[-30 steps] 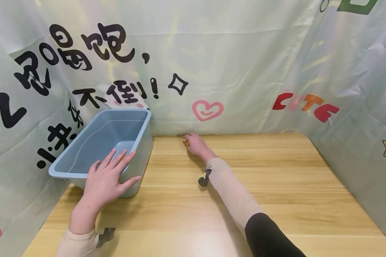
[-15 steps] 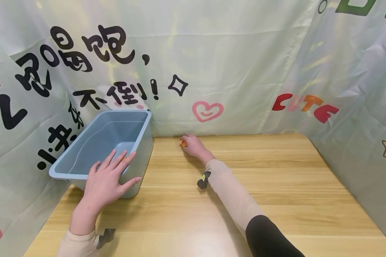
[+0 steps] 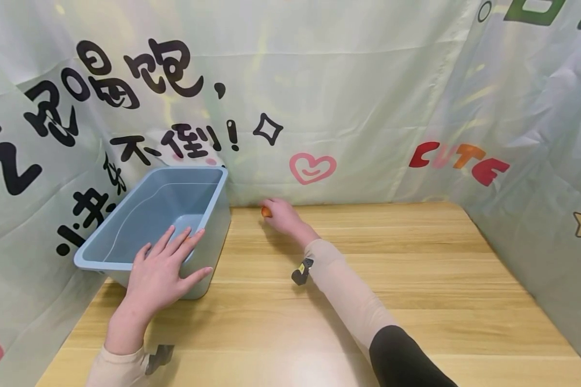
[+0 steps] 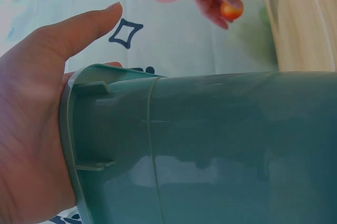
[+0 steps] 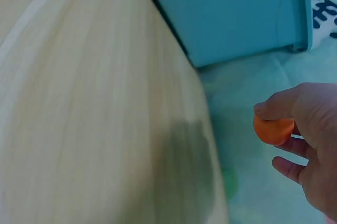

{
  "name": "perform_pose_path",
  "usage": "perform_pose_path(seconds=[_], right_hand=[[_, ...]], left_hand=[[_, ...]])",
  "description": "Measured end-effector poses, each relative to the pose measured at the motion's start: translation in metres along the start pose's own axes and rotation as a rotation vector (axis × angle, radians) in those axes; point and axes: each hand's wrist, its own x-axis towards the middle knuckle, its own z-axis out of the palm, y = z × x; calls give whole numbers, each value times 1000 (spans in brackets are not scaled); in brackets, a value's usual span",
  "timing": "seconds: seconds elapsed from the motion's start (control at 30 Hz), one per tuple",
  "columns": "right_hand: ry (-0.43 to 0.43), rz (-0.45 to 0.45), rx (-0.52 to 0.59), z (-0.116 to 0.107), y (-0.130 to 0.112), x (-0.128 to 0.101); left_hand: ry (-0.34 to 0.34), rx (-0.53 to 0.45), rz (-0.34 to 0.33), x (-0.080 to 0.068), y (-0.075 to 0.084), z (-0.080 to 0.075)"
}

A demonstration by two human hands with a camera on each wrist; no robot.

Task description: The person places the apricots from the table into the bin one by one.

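- Right hand [image 3: 282,215] pinching a small orange ball [image 5: 273,129] between thumb and fingertips, lifting it just off the wooden table [image 3: 368,279] at the far edge, near the printed backdrop [image 3: 348,97].
- Left hand [image 3: 158,274] lying flat with straight fingers, pressing on the near rim of the blue bin [image 3: 193,188], likely steadying it.
- Ball is mostly hidden behind fingers in the head view; bin's floor partly blocked; left wrist view is showing only the bin's outer wall.
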Motion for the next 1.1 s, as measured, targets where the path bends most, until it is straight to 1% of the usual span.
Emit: perform_pose_path(seconds=[0.2, 0.53, 0.8, 0.87, 1.1], right_hand=[[46, -65, -52, -10, -13, 3], [110, -136, -36, -28, -41, 14], [111, -149, -17, -50, -70, 22], [112, -158, -27, -55, -77, 24], [104, -188, -50, -61, -99, 31]], left_hand=[[-9, -6, -4, -1, 0, -1], [-7, 2, -2, 0, 0, 0], [-3, 4, 2, 0, -1, 0], [0, 5, 3, 0, -1, 0], [-7, 9, 0, 1, -1, -1]])
